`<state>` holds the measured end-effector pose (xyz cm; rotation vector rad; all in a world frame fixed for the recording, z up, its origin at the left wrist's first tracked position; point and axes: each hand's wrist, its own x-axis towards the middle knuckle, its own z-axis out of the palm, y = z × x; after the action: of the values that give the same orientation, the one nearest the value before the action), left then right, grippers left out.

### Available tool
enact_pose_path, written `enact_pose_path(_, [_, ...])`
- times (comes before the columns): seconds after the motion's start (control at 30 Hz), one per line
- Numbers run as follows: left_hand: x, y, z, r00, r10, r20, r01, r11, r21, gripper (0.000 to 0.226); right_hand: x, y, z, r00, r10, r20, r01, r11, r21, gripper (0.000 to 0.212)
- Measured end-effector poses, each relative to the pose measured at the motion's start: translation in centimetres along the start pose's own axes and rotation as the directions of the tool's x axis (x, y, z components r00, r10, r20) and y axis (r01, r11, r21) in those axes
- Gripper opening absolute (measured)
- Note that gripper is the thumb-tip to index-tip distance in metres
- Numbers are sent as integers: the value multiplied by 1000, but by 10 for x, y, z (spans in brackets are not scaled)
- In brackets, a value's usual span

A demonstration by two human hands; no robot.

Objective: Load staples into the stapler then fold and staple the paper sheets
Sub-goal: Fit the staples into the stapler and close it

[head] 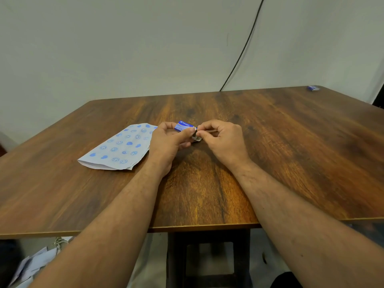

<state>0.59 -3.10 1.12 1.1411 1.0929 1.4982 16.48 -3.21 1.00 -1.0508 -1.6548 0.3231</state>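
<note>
So there's a big wood-grain counter (270, 152) against a plain wall, with a black cable (245, 46) running down behind it. On the left side of the counter lies a folded bundle of paper sheets (118, 147) printed with blue smileys and hearts. Both hands are up over the middle. The left hand (166, 142) has its grip curled round a little blue staple box (184, 126), thumb on the open end. The right hand (223, 138) is pinching a silvery strip of staples (197, 137) right at the box's mouth. Way off at the far right corner sits another small blue box (313, 88). Can't spot the stapler itself.
</note>
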Motion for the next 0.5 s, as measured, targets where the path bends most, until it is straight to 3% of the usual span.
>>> enact_pose_path(0.3, [6, 0, -1, 990, -39, -139, 39, 999, -5, 19, -2, -3, 3, 998, 55, 28, -55, 998, 3, 5])
enact_pose_path(0.5, [8, -4, -1, 990, -36, -139, 32, 999, -34, 19, 0, -5, 6, 999, 39, 37, -38, 999, -37, 6])
